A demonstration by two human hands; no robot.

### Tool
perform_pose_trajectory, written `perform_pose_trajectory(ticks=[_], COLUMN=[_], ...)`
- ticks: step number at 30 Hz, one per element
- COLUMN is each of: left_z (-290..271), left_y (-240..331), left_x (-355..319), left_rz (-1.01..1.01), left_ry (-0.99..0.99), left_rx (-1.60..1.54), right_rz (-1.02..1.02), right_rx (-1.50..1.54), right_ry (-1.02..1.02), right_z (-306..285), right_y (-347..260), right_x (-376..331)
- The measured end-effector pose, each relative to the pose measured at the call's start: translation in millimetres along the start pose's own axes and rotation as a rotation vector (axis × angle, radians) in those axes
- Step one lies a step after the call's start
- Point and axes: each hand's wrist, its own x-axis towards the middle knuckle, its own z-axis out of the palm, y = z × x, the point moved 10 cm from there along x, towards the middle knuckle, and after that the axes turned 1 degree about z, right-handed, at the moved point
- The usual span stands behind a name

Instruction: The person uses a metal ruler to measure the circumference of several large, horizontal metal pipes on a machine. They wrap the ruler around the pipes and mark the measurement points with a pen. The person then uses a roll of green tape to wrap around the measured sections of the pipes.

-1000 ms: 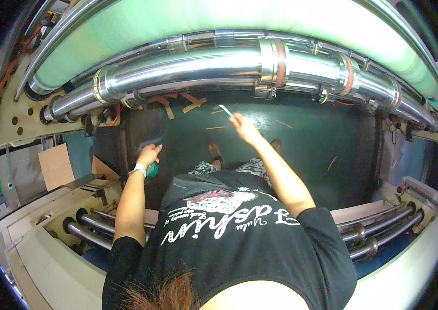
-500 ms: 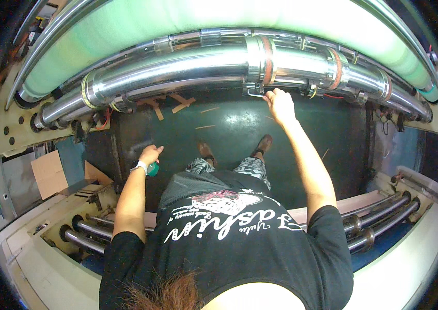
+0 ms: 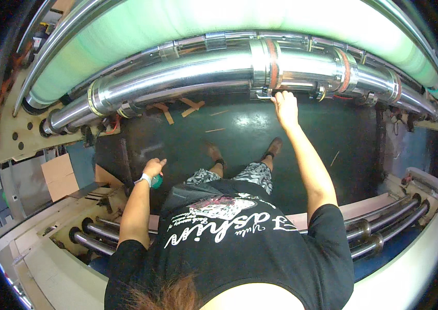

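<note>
My right hand (image 3: 286,109) is raised to the underside of a long shiny steel shaft (image 3: 177,72). Its fingers are closed round one end of a thin metal rod (image 3: 264,97), perhaps a hex key, whose other end meets the fitting below a steel collar (image 3: 260,64). Beside that collar runs a reddish-brown ring (image 3: 274,64). Low at my left side, my left hand (image 3: 154,167) is curled, with a white band at the wrist. A green rounded thing (image 3: 157,181) shows under its palm; its kind is mostly hidden.
A large pale green roller (image 3: 177,26) spans the machine behind the shaft. More steel rollers (image 3: 369,240) lie at both sides behind me. Brown strips (image 3: 193,109) lie on the dark floor (image 3: 250,121). A cardboard sheet (image 3: 59,175) stands at the left.
The whole view has shifted slightly right and down. My right hand remains at the collar with the rod, which looks slightly turned. My left hand keeps its pose.
</note>
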Motion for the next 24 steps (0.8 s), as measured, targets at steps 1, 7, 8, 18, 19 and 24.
perform_pose_trajectory(ticks=[1,7,8,18,19,24], left_z=[-4.8,-30.6,-30.7,-18.7,-15.8,-11.4], left_y=[0.7,20.0,25.3,50.7,51.3,62.1], left_x=[-3.7,-13.9,-15.7,-21.4,-16.8,-21.6], left_rz=[-0.017,0.021,0.027,0.048,0.045,0.038], left_ry=[0.023,0.050,0.046,0.036,0.023,0.009], left_rx=[-0.007,0.017,0.011,0.080,0.081,0.105], right_rz=[0.006,0.003,0.047,-0.047,-0.099,-0.202], right_rx=[-0.004,-0.039,-0.033,-0.141,-0.132,-0.136], right_ry=[0.013,0.146,0.132,-0.108,-0.073,-0.208], right_z=[-1.4,-8.1,-3.1,-14.8,-18.3,2.5], right_y=[-1.6,-5.3,-2.6,-8.6,-10.3,-5.5], right_x=[-0.2,-2.0,-5.9,18.9,23.6,32.6])
